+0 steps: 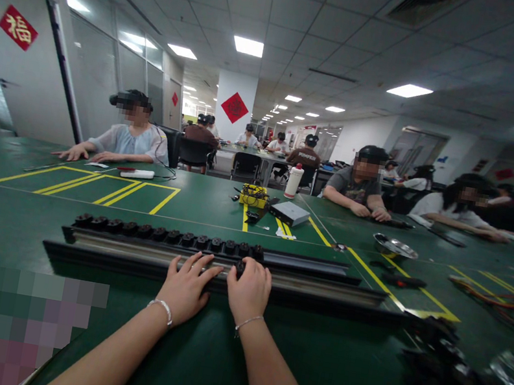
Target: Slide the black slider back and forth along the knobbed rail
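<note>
A long black and silver rail [320,287] lies across the green table in front of me, with a row of small black round parts [152,231] set along its far side. My left hand [186,289] rests on the rail's near edge, fingers spread and flat. Just to its right, my right hand [249,288] is curled, its fingers pinched on a small black part [240,267] at the rail. Both wrists wear thin bracelets.
A heap of black parts [456,383] lies at the right edge. Beyond the rail sit a metal bowl [394,246], a yellow box [253,196], a grey box [289,213], a white bottle [293,181] and loose wires [505,301]. Other people sit at the far tables.
</note>
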A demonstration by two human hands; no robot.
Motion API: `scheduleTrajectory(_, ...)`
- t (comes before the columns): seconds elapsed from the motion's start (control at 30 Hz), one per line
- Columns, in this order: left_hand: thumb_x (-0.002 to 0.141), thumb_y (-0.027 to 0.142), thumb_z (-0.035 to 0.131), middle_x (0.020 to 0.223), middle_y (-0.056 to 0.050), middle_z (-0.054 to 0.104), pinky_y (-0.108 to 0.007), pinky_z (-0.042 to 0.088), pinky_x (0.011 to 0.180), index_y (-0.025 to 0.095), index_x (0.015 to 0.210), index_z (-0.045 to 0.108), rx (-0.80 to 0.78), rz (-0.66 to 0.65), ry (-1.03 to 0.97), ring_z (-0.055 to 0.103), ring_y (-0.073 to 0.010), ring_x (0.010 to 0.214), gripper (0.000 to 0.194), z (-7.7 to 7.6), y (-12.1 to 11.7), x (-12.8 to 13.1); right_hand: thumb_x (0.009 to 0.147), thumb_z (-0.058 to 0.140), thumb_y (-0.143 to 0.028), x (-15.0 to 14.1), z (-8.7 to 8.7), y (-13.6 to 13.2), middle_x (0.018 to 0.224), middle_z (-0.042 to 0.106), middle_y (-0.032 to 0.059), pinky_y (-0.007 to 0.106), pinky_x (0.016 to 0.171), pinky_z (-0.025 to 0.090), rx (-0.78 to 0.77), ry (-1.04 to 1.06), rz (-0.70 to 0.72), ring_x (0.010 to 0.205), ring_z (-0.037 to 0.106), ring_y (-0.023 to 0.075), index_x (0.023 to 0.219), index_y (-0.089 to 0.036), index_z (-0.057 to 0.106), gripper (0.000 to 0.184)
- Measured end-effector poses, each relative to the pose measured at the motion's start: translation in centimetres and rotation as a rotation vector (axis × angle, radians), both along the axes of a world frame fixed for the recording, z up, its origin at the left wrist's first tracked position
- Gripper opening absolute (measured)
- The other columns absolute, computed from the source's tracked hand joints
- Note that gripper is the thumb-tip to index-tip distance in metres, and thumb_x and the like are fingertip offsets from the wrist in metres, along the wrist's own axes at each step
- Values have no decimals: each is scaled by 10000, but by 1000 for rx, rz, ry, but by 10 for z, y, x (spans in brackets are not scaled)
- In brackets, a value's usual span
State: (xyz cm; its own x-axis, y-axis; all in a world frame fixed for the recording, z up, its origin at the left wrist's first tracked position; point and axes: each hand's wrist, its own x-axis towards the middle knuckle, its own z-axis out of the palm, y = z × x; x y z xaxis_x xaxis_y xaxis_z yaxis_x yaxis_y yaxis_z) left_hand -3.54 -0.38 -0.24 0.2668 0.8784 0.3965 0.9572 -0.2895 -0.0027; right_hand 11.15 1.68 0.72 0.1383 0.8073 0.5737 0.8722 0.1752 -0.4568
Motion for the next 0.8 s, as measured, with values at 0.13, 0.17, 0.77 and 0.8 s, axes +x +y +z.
scheduleTrajectory(0.13,713,275,493,1384,18,381,-555,159,1002,407,1232,400,4,3,2,275,-256,1284,543,0,0,0,773,488,-260,0,0,0,948,633,70,350,974,222,9,-7,-6,1013,499,204,941,-168,572,210)
scheduleTrajectory(0.17,713,276,492,1384,17,381,-554,160,1001,407,1232,400,4,3,2,274,-257,1285,543,0,0,0,773,488,-258,0,0,0,945,634,70,350,974,223,10,-10,-7,1015,498,206,942,-166,571,210)
scheduleTrajectory(0.77,718,274,490,1384,18,380,-551,157,1002,408,1230,402,8,-7,-2,271,-252,1285,537,-1,1,-1,772,473,-229,0,-1,1,915,629,59,354,954,240,17,-41,-22,971,512,200,908,-180,548,162)
scheduleTrajectory(0.8,716,269,489,1384,18,381,-551,159,1001,410,1230,402,9,-7,-3,271,-252,1285,540,-2,1,-1,769,475,-226,0,-1,1,909,629,59,352,952,244,16,-41,-25,963,515,199,904,-179,547,160)
